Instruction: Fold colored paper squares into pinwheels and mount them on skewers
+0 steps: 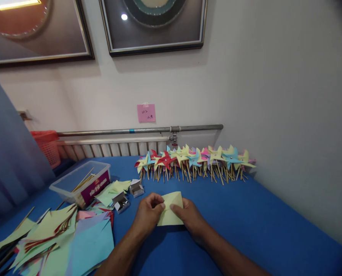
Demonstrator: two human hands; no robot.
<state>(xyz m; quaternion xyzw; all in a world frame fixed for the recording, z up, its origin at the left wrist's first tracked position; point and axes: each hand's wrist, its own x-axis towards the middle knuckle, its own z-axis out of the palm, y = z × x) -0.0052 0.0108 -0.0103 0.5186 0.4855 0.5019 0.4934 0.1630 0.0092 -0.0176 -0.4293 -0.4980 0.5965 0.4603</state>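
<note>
A pale yellow square of paper (171,211) lies on the blue table (260,222) in front of me, partly folded. My left hand (148,214) pinches its left edge with fingers curled. From the other side my right hand (189,216) presses its thumb and fingers onto the sheet. Both hands are closed on the paper. Behind it, a long row of finished paper pinwheels on wooden sticks (194,161) leans against the wall.
A heap of coloured paper sheets (67,237) covers the left of the table. A clear plastic box with wooden sticks (81,182) stands behind it, with two small open boxes of pins (121,202) nearby. A red basket (48,147) sits far left by the radiator (116,147).
</note>
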